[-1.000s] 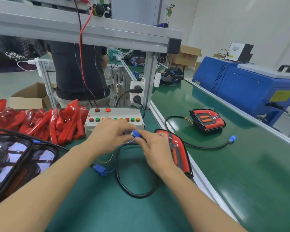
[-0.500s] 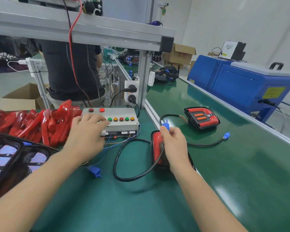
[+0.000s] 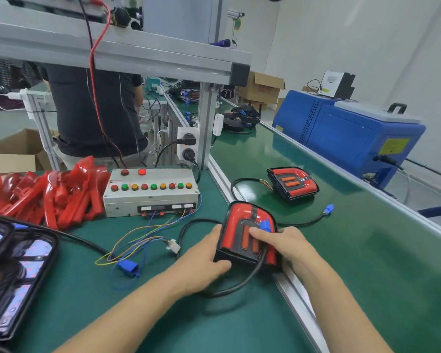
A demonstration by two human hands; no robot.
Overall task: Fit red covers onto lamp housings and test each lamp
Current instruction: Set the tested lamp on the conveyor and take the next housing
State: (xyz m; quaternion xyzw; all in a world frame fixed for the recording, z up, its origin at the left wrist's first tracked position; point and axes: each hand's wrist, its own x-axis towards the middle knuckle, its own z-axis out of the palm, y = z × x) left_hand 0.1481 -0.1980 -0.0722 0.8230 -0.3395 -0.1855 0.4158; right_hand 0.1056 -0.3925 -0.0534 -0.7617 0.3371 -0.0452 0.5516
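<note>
A lamp with a red cover (image 3: 236, 226) lies flat at the bench's right edge, beside the metal rail. My left hand (image 3: 204, 258) grips its near left corner. My right hand (image 3: 280, 242) rests on its right side and pins the lamp's blue plug (image 3: 265, 223) and black cable (image 3: 239, 286) against the cover. The grey test box (image 3: 150, 192) with coloured buttons stands behind, its loose wires and blue socket (image 3: 127, 266) lying free on the mat. A second covered lamp (image 3: 292, 183) sits on the conveyor belt.
A heap of loose red covers (image 3: 49, 193) lies at the left. Black lamp housings (image 3: 13, 271) fill the near left corner. Another person (image 3: 92, 110) stands behind the frame. A blue machine (image 3: 349, 133) flanks the green conveyor belt (image 3: 354, 250).
The plug has come away from the test box socket. My right hand carried plug and cable onto the lamp, and my left hand left the box and took hold of the lamp, now lying flat.
</note>
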